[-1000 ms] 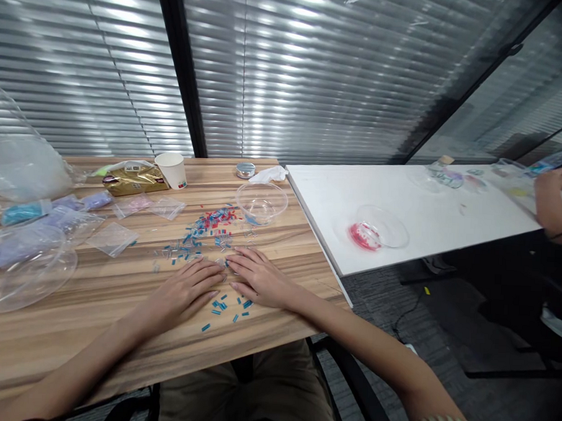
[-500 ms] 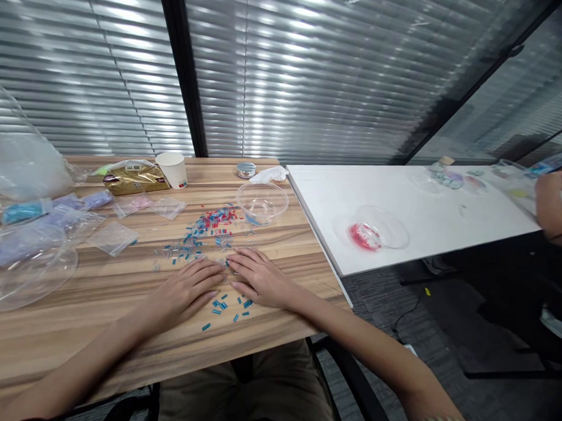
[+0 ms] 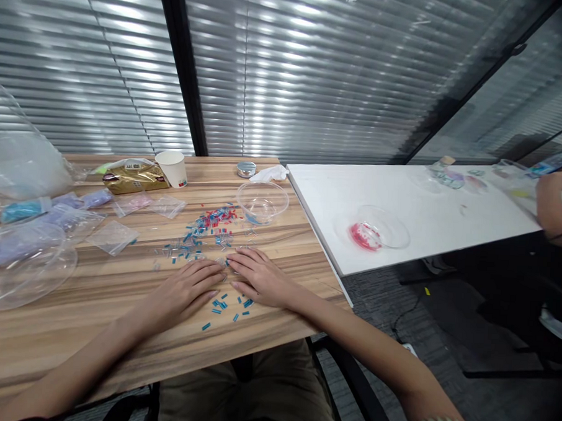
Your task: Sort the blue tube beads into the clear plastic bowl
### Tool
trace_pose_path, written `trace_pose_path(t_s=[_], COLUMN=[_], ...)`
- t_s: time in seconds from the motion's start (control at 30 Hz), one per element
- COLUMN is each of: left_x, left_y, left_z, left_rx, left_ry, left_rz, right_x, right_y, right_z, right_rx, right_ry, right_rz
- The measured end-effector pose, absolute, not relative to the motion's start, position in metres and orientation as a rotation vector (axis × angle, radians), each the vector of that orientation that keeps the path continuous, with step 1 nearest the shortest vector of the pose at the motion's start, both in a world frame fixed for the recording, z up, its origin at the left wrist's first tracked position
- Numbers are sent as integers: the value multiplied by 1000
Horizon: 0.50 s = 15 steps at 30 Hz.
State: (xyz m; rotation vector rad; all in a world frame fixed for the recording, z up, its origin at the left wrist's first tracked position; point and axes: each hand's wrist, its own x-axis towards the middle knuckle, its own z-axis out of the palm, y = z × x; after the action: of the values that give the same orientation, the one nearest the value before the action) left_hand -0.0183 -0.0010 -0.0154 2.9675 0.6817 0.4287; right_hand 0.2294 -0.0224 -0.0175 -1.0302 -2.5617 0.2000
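Note:
My left hand [image 3: 187, 291] lies palm down on the wooden table [image 3: 163, 354], fingers extended, its tips at some clear pieces. Opposite it, my right hand [image 3: 262, 278] rests flat with fingers spread, fingertips beside the same pieces. Neither hand grips anything visible; what lies under the palms is hidden. Just beyond them spreads a mixed pile of small blue, clear and red tube pieces [image 3: 206, 227]. Several blue pieces [image 3: 220, 304] lie between the hands on the near side. A clear round bowl [image 3: 262, 203] with some blue in its bottom stands behind the pile.
Plastic bags [image 3: 114, 237], a clear lid-like dish [image 3: 31, 274], a gold tissue pack [image 3: 136, 177] and a paper cup [image 3: 171, 168] stand left. On the white table [image 3: 328, 200] is a bowl with red pieces [image 3: 366, 236]. Another person's hand [image 3: 558, 198] shows far right.

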Motion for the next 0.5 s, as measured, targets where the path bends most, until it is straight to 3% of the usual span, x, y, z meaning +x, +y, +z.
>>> trace_pose_path(t_s=[0.5], left_x=[-19], left_y=[0], left_z=[-19], left_rx=[3025], left_ry=[670], left_rz=[452], right_x=[230], right_y=[-22], right_z=[-19], right_rx=[-1003], right_ry=[-2558], right_rz=[183])
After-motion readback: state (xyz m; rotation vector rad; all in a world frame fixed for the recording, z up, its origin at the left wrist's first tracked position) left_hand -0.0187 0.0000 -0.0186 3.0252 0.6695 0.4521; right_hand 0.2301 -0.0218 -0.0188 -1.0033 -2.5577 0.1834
